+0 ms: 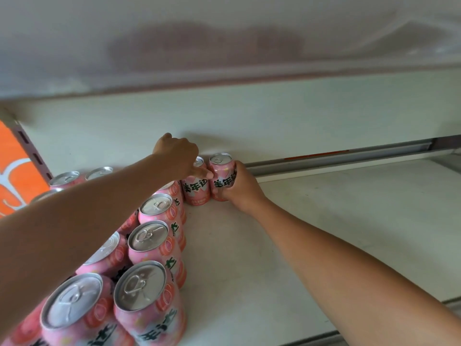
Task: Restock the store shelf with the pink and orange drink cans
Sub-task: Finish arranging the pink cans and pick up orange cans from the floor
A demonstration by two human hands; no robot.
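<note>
Several pink and orange drink cans (156,238) stand in rows on the left part of the white shelf (324,221). At the back of the shelf my right hand (243,188) grips one upright pink can (220,174). Just left of it stands another pink can (195,192). My left hand (178,154) reaches over that can from above, fingers curled down onto its top, one fingertip touching the can held by my right hand. Whether the left hand grips the can is hidden by the hand itself.
The shelf above (224,46) hangs low over the cans. A grey rail (336,159) runs along the back right. An orange package (15,176) and a slotted upright (32,153) are at the far left. Bare shelf surface lies to the right of the cans.
</note>
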